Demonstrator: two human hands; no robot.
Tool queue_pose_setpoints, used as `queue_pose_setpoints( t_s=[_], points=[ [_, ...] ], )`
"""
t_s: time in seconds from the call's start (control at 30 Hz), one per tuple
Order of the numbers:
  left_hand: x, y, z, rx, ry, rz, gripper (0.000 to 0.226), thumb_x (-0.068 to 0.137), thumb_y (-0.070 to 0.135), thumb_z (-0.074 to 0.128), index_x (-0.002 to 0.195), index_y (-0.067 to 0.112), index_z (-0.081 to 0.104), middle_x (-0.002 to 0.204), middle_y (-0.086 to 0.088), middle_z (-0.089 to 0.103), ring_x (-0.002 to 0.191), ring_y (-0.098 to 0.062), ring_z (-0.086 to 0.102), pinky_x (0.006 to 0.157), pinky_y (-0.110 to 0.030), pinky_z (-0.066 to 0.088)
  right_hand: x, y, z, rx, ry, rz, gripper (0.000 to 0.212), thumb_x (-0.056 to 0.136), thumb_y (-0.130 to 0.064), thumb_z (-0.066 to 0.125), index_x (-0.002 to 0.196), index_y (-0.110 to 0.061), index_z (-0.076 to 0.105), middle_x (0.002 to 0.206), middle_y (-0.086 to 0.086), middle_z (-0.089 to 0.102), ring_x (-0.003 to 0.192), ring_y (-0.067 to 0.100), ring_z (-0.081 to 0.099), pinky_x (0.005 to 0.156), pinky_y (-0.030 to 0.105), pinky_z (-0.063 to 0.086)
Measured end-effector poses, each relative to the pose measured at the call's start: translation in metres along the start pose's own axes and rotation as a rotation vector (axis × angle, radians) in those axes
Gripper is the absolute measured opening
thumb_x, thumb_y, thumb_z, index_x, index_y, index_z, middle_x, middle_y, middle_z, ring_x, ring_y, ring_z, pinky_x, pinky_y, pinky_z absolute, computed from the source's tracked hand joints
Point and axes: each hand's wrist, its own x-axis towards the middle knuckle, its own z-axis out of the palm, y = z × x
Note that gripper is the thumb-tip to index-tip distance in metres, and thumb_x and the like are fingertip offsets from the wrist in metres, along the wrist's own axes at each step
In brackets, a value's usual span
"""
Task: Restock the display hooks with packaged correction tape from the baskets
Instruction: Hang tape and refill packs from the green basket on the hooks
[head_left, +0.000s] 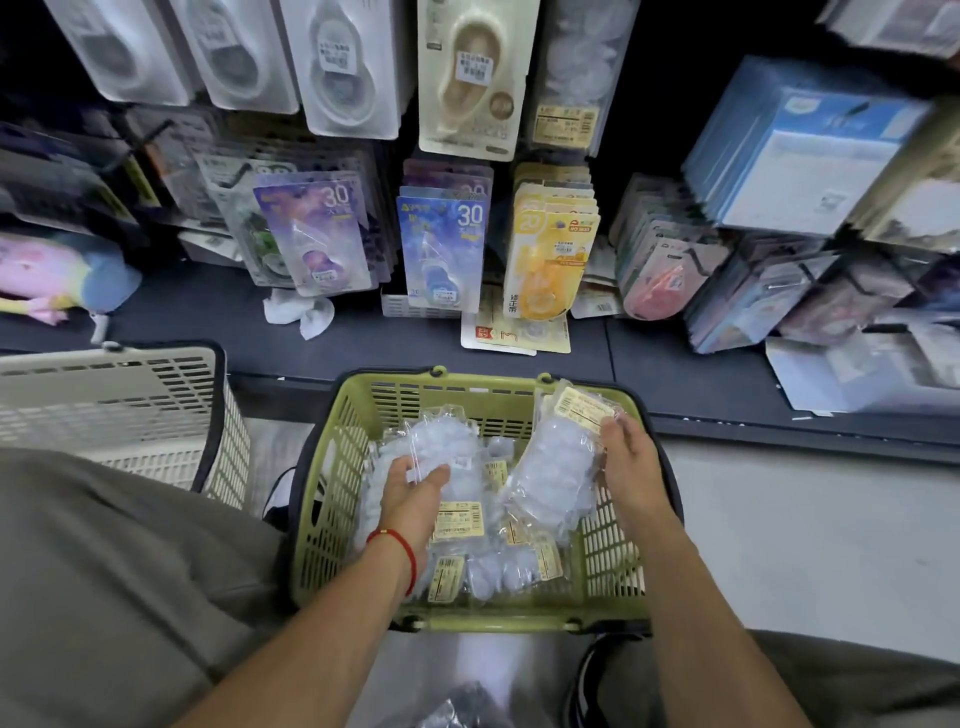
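Note:
A green basket (343, 457) on the floor in front of me holds several clear packets of correction tape with yellow labels. My left hand (413, 493) grips one clear packet (441, 441) at the basket's left side. My right hand (626, 457) holds another clear packet (558, 462) by its labelled top at the right side. Above the basket, hooks carry hanging packs: purple (317, 234), blue (441, 244) and yellow (550, 254) correction tape.
A beige basket (119, 405) stands to the left. The dark shelf ledge (675, 364) bears loose packs (514, 332) and crumpled paper (301, 312). Blue boxes (800, 150) hang at the right, a soft toy (47, 275) lies at the left. My knees flank the basket.

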Motion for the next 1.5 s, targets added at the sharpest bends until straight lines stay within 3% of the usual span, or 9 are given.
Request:
queue_pose_setpoints(
  t_s=[0.13, 0.2, 0.37, 0.53, 0.73, 0.9, 1.07, 1.33, 1.5],
  points=[
    [-0.014, 0.011, 0.003, -0.205, -0.063, -0.114, 0.04, 0.103, 0.045, 0.059, 0.139, 0.028, 0.054, 0.131, -0.012, 0.068, 0.094, -0.038, 0.075, 0.067, -0.04, 0.062, -0.013, -0.018, 0.02, 0.352, -0.051, 0.126, 0.025, 0.11, -0.019, 0.047, 0.131, -0.015, 0.06, 0.116, 0.013, 0.075, 0.09, 0.023, 0.073, 0.071, 0.037, 0.059],
    [-0.021, 0.016, 0.002, -0.33, -0.188, -0.179, 0.058, 0.096, 0.068, 0.057, 0.138, 0.027, 0.059, 0.121, -0.015, 0.076, 0.093, -0.04, 0.078, 0.062, -0.046, 0.063, -0.021, -0.023, 0.029, 0.478, -0.105, 0.191, 0.03, 0.107, -0.012, 0.05, 0.137, -0.008, 0.053, 0.118, 0.018, 0.073, 0.093, 0.027, 0.076, 0.075, 0.042, 0.064],
    [-0.021, 0.026, 0.001, -0.307, -0.197, -0.008, 0.122, 0.057, 0.069, 0.09, 0.158, 0.043, 0.026, 0.164, -0.006, 0.04, 0.147, -0.035, 0.044, 0.119, -0.065, 0.035, -0.044, -0.034, 0.043, 0.466, -0.262, 0.253, 0.012, 0.099, -0.001, 0.062, 0.105, -0.008, 0.055, 0.108, 0.021, 0.069, 0.097, 0.036, 0.076, 0.086, 0.044, 0.064],
    [-0.017, 0.04, -0.001, -0.461, -0.224, 0.078, 0.141, 0.052, 0.041, 0.099, 0.164, 0.042, 0.014, 0.162, -0.005, 0.043, 0.146, -0.032, 0.045, 0.12, -0.062, 0.035, -0.049, -0.055, 0.025, 0.25, -0.492, 0.357, 0.033, 0.079, -0.013, 0.083, 0.102, 0.001, 0.064, 0.111, 0.021, 0.071, 0.106, 0.035, 0.071, 0.099, 0.053, 0.059],
    [-0.028, 0.062, 0.001, -0.325, -0.296, 0.208, 0.079, 0.065, 0.028, 0.098, 0.128, 0.047, 0.055, 0.127, 0.008, 0.069, 0.114, -0.014, 0.066, 0.099, -0.046, 0.052, -0.042, -0.11, 0.003, -0.182, -0.396, -0.039, 0.096, 0.067, -0.068, 0.087, 0.146, -0.026, 0.054, 0.139, -0.005, 0.064, 0.118, 0.006, 0.063, 0.1, 0.033, 0.051],
    [-0.046, 0.093, 0.011, -0.235, -0.332, 0.332, 0.09, 0.049, 0.042, 0.097, 0.131, 0.03, 0.062, 0.122, -0.002, 0.077, 0.115, -0.029, 0.072, 0.105, -0.061, 0.052, -0.037, -0.164, 0.005, -0.71, -0.702, -0.251, 0.068, 0.066, -0.072, 0.085, 0.122, -0.034, 0.072, 0.12, -0.015, 0.075, 0.114, 0.005, 0.069, 0.109, 0.039, 0.052],
    [-0.063, 0.131, 0.019, -0.253, -0.377, 0.478, 0.099, 0.049, 0.053, 0.102, 0.133, 0.024, 0.059, 0.123, 0.0, 0.077, 0.115, -0.023, 0.074, 0.106, -0.054, 0.054, -0.038, -0.188, -0.007, -0.405, -0.694, -0.258, 0.033, 0.086, -0.046, 0.084, 0.107, -0.021, 0.079, 0.107, 0.005, 0.081, 0.095, 0.018, 0.077, 0.088, 0.035, 0.059],
    [-0.078, 0.183, 0.034, -0.222, -0.412, 0.505, 0.116, 0.059, 0.036, 0.1, 0.155, 0.023, 0.036, 0.146, -0.011, 0.062, 0.123, -0.03, 0.069, 0.108, -0.056, 0.052, -0.048, -0.211, 0.015, 0.094, -0.495, -0.185, 0.032, 0.102, -0.033, 0.065, 0.124, -0.01, 0.068, 0.112, 0.012, 0.08, 0.097, 0.029, 0.078, 0.079, 0.045, 0.064],
    [-0.075, 0.22, 0.033, -0.101, -0.377, 0.644, 0.079, 0.064, 0.018, 0.095, 0.13, 0.024, 0.053, 0.114, 0.0, 0.079, 0.098, -0.015, 0.078, 0.071, -0.028, 0.063, -0.041, -0.232, 0.024, 0.023, -0.5, -0.298, 0.027, 0.089, -0.047, 0.077, 0.11, -0.03, 0.075, 0.109, 0.001, 0.081, 0.105, 0.027, 0.076, 0.089, 0.046, 0.058]
  ],
)
